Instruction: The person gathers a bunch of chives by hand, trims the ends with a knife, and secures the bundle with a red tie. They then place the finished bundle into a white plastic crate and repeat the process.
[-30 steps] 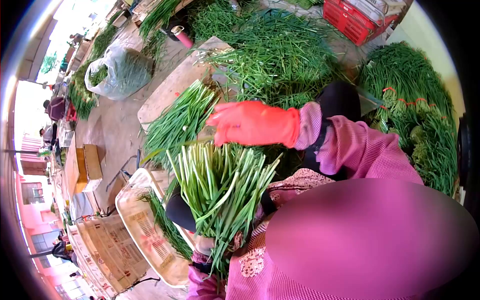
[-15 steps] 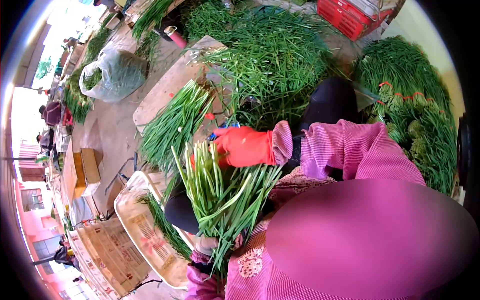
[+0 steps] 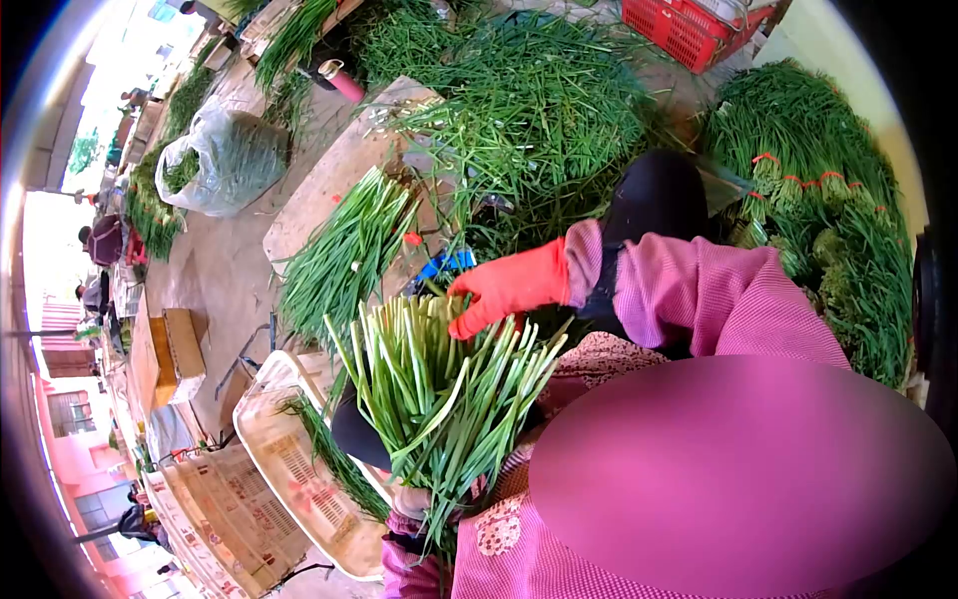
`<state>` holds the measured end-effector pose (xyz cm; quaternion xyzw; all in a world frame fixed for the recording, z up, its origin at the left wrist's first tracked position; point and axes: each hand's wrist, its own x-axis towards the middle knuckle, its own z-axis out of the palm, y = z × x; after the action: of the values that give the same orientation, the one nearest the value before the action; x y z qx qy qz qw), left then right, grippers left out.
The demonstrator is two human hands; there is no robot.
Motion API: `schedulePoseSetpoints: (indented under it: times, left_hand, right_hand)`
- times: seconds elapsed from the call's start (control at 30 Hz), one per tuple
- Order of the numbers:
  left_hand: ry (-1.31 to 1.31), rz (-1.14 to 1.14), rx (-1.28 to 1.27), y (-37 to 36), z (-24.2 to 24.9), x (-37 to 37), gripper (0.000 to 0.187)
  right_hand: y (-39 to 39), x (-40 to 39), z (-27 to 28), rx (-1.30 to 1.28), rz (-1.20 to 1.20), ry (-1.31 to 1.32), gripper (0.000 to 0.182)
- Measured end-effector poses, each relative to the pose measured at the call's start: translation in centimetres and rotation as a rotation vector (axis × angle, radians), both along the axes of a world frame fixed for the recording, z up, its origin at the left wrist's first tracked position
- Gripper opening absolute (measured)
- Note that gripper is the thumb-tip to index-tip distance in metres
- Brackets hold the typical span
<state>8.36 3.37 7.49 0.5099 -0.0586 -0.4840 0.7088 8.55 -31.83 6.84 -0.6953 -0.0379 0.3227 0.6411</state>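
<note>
A large bunch of garlic chives (image 3: 419, 369) lies across my lap, pale cut stem ends at the top and green leaves hanging down. My left hand (image 3: 411, 501), in a light glove, is closed around the bunch's lower, leafy part; leaves hide some of its fingers. My right hand (image 3: 509, 292), in a red-orange glove, is at the stem ends with thumb and fingers apart, touching the edge of the bunch. Beside it, a second bunch of chives (image 3: 349, 250) rests on a wooden board (image 3: 319, 215). A blue object (image 3: 444, 264) lies just beyond the right hand's fingers.
Loose chives (image 3: 549, 100) are heaped past the board. Tied bundles (image 3: 808, 180) with red bands stand by the wall, near a red crate (image 3: 689, 35). A pale plastic basket (image 3: 299, 459), wooden box (image 3: 180, 349), pink flask (image 3: 344, 82) and filled plastic bag (image 3: 225, 165) surround the workspace.
My right hand has drawn back from over the stem ends, its fingers spreading. The bunch's stem ends show more fully. My left hand keeps its hold.
</note>
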Motion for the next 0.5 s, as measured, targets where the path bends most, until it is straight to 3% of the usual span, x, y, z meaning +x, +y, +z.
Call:
schedulePoseSetpoints:
  times: [0.07,0.17,0.23,0.3,0.37,0.4,0.5]
  left_hand:
    - [-0.030,0.077,-0.062,-0.6,0.4,1.1,0.052]
    - [-0.065,0.060,-0.056,-0.6,0.9,1.5,0.052]
    - [-0.070,-0.024,0.001,0.0,0.9,0.4,0.052]
    - [-0.057,-0.167,0.084,1.0,0.7,-1.2,0.052]
    - [-0.032,-0.279,0.147,1.7,0.4,-2.5,0.052]
    - [-0.020,-0.318,0.172,2.0,0.3,-3.0,0.052]
    - [0.007,-0.322,0.186,2.3,0.1,-3.1,0.053]
  right_hand:
    - [0.4,0.3,0.1,-0.144,-0.020,-0.087,0.040]
    - [-2.5,1.1,-0.8,0.007,-0.419,-0.107,0.024]
    - [-4.0,1.7,0.4,-0.151,-0.551,-0.197,0.020]
    - [-3.7,1.4,1.8,-0.128,-0.505,-0.224,0.022]
    - [-1.8,1.3,3.3,-0.331,-0.291,-0.425,0.030]
    - [-0.9,1.1,4.0,-0.349,-0.182,-0.400,0.038]
    - [1.4,1.2,2.5,-0.244,0.028,-0.227,0.037]
